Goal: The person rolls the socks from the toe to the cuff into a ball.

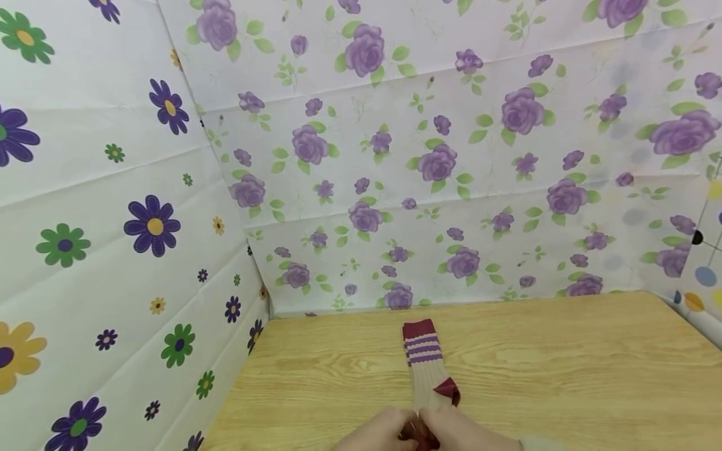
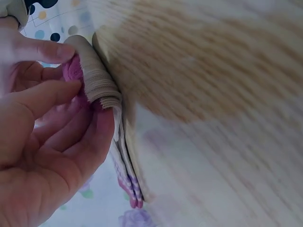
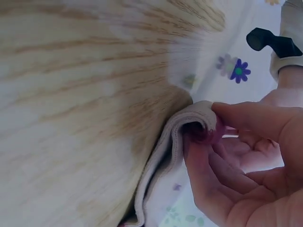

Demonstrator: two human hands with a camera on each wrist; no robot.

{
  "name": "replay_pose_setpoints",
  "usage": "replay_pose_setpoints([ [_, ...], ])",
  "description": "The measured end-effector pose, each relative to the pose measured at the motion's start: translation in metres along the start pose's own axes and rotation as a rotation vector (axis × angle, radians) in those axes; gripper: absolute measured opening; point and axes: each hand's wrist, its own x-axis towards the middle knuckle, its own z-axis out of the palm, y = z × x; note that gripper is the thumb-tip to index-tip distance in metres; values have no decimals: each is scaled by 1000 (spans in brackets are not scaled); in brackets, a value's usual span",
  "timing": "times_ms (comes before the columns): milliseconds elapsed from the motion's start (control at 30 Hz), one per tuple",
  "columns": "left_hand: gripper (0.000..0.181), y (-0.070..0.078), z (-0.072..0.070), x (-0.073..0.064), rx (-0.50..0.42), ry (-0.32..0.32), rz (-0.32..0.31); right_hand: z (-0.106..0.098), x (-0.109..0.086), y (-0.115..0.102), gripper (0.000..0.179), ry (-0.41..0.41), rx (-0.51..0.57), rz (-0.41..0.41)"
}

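Note:
A pair of beige socks (image 1: 425, 374) lies stacked on the table, with maroon cuffs and heels and purple stripes; the cuffs point away from me. At the near end the toe part is turned over into a small roll (image 2: 98, 78), its maroon toe fabric tucked inside. My left hand (image 1: 376, 431) pinches one side of this roll between thumb and curled fingers. On the other side my right hand (image 1: 459, 431) grips it the same way, close beside the left. Two fabric layers (image 3: 163, 158) run out from the roll in the right wrist view.
The wood-grain table (image 1: 536, 357) extends to both sides of the socks. Behind it hangs a white sheet with purple roses (image 1: 366, 216). A daisy-printed sheet (image 1: 130, 282) borders the left side, and a dotted sheet (image 1: 707, 269) shows at far right.

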Motion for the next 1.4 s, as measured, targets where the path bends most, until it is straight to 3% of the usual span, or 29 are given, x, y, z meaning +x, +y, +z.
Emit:
replay_pose_setpoints([
  [100, 13, 4, 0, 0, -17, 49, -80, -1, 2, 3, 15, -37, 128, 3],
  [167, 14, 5, 1, 1, -54, 81, -92, -2, 4, 6, 8, -52, 150, -19],
  [267, 11, 5, 3, 3, -75, 131, -71, -4, 6, 13, 11, -66, 94, -82],
  [433, 10, 9, 2, 6, 72, 190, -36, -7, 10, 14, 17, -25, -70, -78],
  [700, 10, 19, 6, 7, 391, 154, -2, -8, 11, 9, 16, 65, -73, 69],
  [800, 5, 19, 6, 8, 371, 122, -15, -9, 10, 10, 18, 97, -87, 76],
  [933, 10, 19, 6, 9, 358, 93, -16, -10, 9, 10, 19, 128, -102, 53],
  [1100, 8, 23, 9, 8, 517, 116, 44, -8, 10, 7, 18, 149, -106, 57],
  [1267, 4, 26, 13, 11, 513, 164, 2, -8, 7, -1, 17, 175, -131, 35],
  [1400, 9, 23, 13, 14, 395, 176, -41, -5, 4, 0, 14, 148, -82, 23],
])
